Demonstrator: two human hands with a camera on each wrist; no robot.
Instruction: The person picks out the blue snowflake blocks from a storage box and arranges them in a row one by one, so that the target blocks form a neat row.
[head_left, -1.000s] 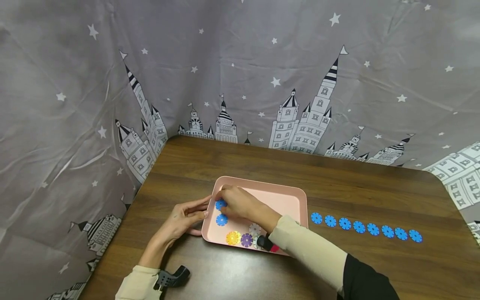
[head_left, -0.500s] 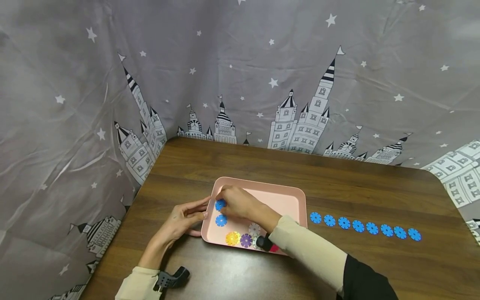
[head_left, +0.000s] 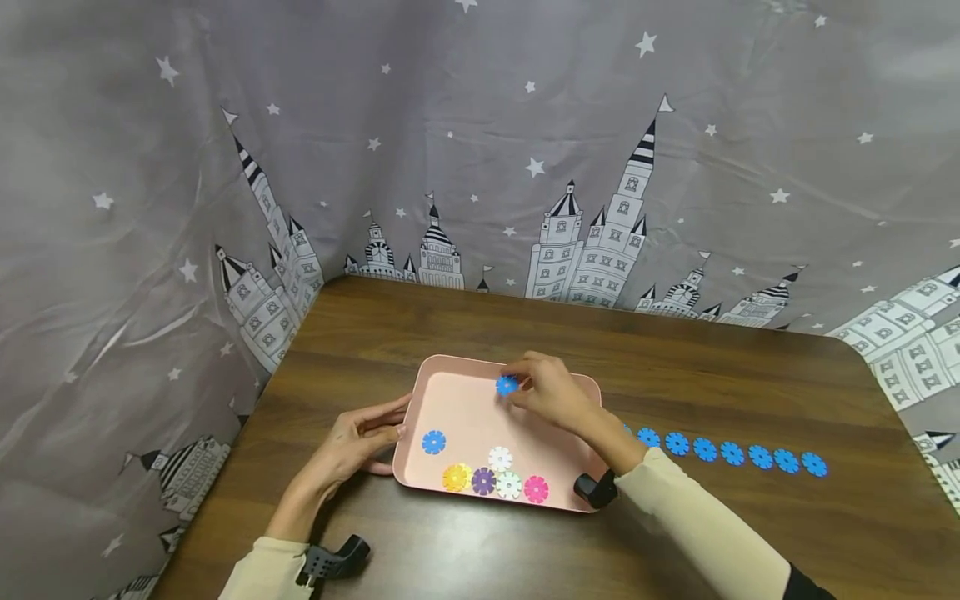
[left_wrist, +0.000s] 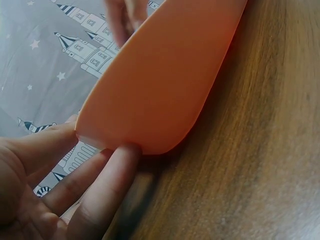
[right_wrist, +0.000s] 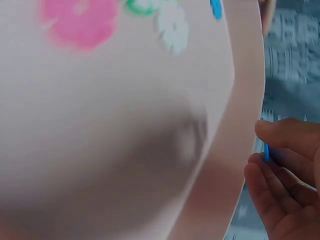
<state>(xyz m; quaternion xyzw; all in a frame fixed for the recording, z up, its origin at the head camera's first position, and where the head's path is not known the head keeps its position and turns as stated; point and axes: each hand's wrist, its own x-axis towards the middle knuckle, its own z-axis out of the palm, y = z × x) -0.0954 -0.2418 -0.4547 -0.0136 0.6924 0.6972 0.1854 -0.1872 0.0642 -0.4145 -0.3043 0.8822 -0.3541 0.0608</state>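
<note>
In the head view my right hand pinches a blue notched plastic disc between thumb and fingers, over the back of the pink tray. The right wrist view shows that blue disc edge-on between the fingertips. My left hand holds the tray's left end. In the left wrist view, the left hand's fingertips press the tray's outer wall and rim. Another blue disc lies flat in the tray's left part.
Along the tray's front side lie yellow, purple, pale green, white and pink discs. A row of several blue discs runs across the wooden table to the tray's right. A grey castle-print curtain stands behind.
My right hand has lifted one blue disc from the tray's left end and carried it rightward toward the back rim. The left hand stays at the tray's left end.
</note>
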